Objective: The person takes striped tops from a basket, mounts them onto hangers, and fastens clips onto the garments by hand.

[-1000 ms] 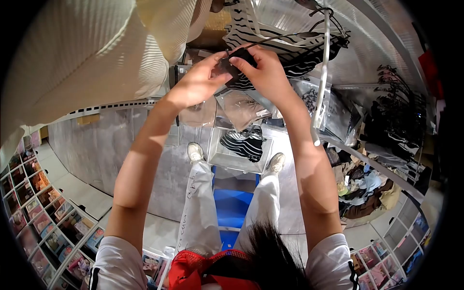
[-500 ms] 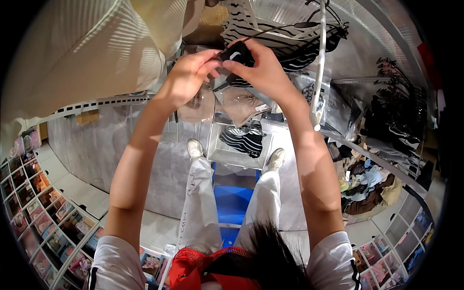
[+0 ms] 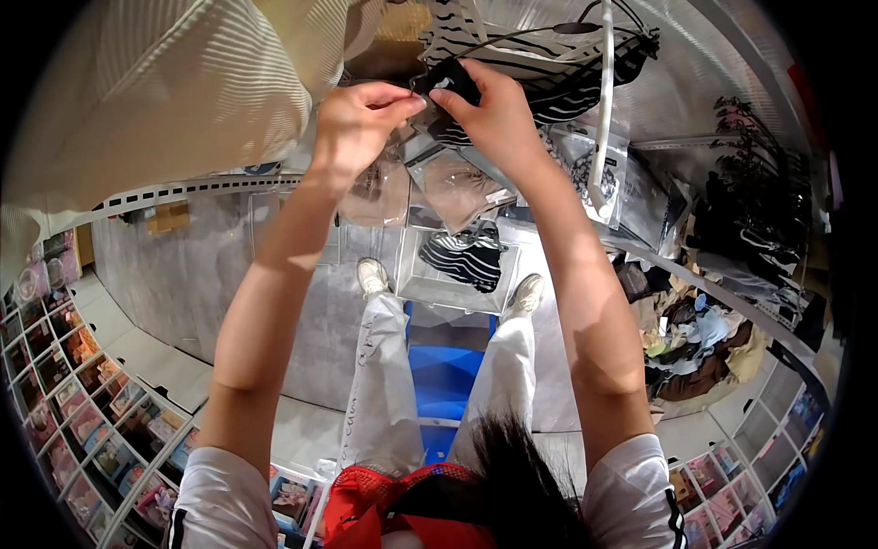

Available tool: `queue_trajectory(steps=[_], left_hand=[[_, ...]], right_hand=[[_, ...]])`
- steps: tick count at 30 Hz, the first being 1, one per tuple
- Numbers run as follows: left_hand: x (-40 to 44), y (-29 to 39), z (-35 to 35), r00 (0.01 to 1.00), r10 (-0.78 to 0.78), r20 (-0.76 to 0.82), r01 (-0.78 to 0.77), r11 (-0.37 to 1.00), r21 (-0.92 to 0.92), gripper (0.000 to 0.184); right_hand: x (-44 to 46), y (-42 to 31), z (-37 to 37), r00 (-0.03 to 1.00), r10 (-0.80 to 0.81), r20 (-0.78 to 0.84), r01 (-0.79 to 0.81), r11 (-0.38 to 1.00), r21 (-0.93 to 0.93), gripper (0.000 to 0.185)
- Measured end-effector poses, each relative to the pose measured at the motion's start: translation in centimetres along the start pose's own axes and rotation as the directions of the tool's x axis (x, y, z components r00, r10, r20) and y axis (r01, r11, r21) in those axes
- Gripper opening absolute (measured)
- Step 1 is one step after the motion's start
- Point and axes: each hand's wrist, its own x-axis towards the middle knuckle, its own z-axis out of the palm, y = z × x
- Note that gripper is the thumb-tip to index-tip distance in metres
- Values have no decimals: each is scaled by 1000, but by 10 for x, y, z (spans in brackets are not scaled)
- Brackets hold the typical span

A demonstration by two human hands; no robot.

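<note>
Both my hands are raised at the top centre. My right hand (image 3: 494, 110) grips a black cloth piece with a white mark, part of a black-and-white striped garment (image 3: 567, 99). A dark hanger (image 3: 512, 35) runs through the garment from the upper right. My left hand (image 3: 358, 123) pinches thumb and forefinger together at the left edge of the black cloth; the small dark thing at the fingertips is too small to name. Below the hands lie clear plastic bags with beige cloth (image 3: 457, 188). A clear bin (image 3: 412, 265) holds another striped black garment (image 3: 462, 256).
A white rail (image 3: 605, 110) hangs at the right of my hands. Cream pleated cloth (image 3: 165, 101) fills the upper left. Black hangers (image 3: 745, 156) and a pile of clothes (image 3: 700, 343) are at right. A blue step stool (image 3: 445, 375) is between my legs.
My left hand has closed into a tighter pinch, and both hands have shifted slightly up. The right hand keeps its grip on the black cloth.
</note>
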Motion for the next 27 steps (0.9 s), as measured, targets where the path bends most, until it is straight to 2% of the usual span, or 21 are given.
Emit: queue_trajectory(steps=[3, 6, 8, 10, 12, 16, 19, 21, 22, 24, 27], left_hand=[[-4, -9, 15, 974, -66, -215, -11, 941, -337, 26], [-3, -6, 33, 939, -178, -295, -10, 841, -541, 28], [-2, 1, 40, 895, -329, -301, 85, 789, -609, 26], [3, 2, 43, 849, -434, -301, 131, 725, -676, 26], [5, 7, 44, 842, -450, -297, 121, 695, -709, 24], [9, 9, 48, 845, -397, -359, 35, 709, -704, 22], [12, 7, 53, 827, -431, -360, 19, 662, -749, 22], [18, 5, 50, 812, -512, -280, 99, 594, -798, 23], [20, 4, 49, 801, -549, -237, 139, 556, -819, 24], [21, 3, 53, 807, -551, -211, 148, 535, -832, 24], [17, 3, 56, 820, -534, -207, 156, 555, -817, 26]], right_hand=[[-2, 11, 9, 998, 27, -62, -25, 999, 22, 20], [-4, 11, 14, 990, 121, -77, -113, 989, 99, 19], [-1, 13, 17, 982, 155, -105, -140, 980, 139, 19], [3, 15, 18, 981, 110, -163, -100, 993, 66, 20], [6, 15, 18, 974, 61, -216, -64, 998, -9, 22], [6, 10, 13, 985, 120, -123, -119, 993, 18, 23], [8, 13, 17, 985, 135, -106, -132, 990, 39, 24], [9, 13, 18, 976, 200, -86, -195, 979, 68, 23], [10, 15, 19, 977, 184, -105, -182, 983, 26, 23], [11, 21, 23, 979, 150, -140, -160, 985, -61, 22], [10, 25, 25, 973, 178, -150, -176, 984, 24, 22]])
